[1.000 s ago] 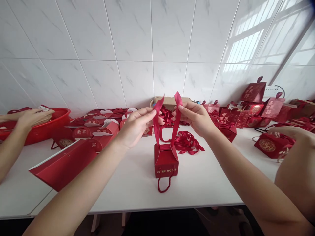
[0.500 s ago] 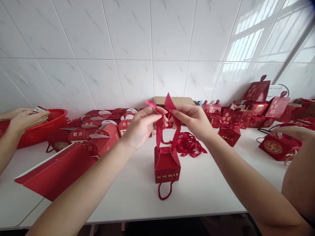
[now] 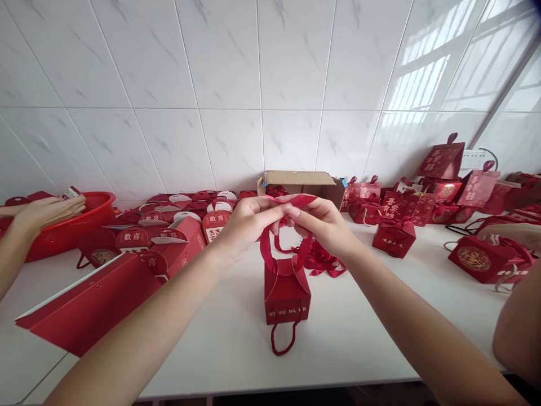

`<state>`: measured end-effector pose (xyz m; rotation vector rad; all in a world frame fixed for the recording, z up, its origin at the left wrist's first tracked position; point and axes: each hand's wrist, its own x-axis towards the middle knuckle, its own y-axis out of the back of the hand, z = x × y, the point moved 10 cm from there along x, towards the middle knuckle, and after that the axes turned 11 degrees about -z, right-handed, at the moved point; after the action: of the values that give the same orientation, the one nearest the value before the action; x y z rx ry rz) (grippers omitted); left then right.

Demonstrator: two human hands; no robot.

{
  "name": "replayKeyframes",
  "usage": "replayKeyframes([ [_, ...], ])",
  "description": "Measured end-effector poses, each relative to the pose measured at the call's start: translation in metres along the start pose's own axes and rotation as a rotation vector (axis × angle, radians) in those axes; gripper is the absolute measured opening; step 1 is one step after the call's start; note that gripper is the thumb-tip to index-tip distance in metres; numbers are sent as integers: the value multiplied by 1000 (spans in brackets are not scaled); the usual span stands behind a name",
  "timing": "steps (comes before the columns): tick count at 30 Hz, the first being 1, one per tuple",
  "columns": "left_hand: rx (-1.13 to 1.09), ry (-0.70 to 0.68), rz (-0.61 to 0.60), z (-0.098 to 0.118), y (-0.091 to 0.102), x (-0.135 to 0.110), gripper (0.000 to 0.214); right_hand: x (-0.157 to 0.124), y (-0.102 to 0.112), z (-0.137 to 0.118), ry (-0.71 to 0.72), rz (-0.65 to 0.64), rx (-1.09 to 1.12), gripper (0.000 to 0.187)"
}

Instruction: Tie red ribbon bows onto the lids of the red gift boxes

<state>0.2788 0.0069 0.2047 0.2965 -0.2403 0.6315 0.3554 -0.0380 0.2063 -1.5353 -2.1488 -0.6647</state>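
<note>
A small red gift box (image 3: 287,290) with gold characters stands upright on the white table, its rope handle (image 3: 283,343) hanging toward me. From its top rises a red ribbon (image 3: 267,246) in two strands that meet between my hands. My left hand (image 3: 256,221) pinches one end, thumb against fingers. My right hand (image 3: 320,223) is closed on the other end, and the thumbs touch where the strands cross. Fingers hide part of the crossing. Behind the box lies a tangled pile of red ribbons (image 3: 325,259).
Several red boxes (image 3: 169,237) crowd the left, with a flat red card piece (image 3: 97,299) nearer me. A person's hands (image 3: 46,211) are over a red basin (image 3: 63,231). An open cardboard box (image 3: 300,177) stands at the wall. To the right, another hand (image 3: 513,234) touches a red box (image 3: 477,256).
My hands have come together, and the two ribbon ends that stood up apart now cross between my fingers. The person at left has lowered their hands slightly toward the basin.
</note>
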Motion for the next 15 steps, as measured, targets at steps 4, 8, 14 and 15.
replayKeyframes([
  [4,-119,119,-79,-14,-3,2,12,-2,12,14,-11,18,-22,25],
  [8,-312,208,-67,-28,3,-2,23,-6,9,-4,125,-56,-390,19],
  [14,-424,237,-46,-33,1,-3,17,-16,-11,-25,372,-75,-1052,24],
  [15,-428,226,-34,-32,0,-3,19,-17,-12,-26,381,-61,-1090,25],
])
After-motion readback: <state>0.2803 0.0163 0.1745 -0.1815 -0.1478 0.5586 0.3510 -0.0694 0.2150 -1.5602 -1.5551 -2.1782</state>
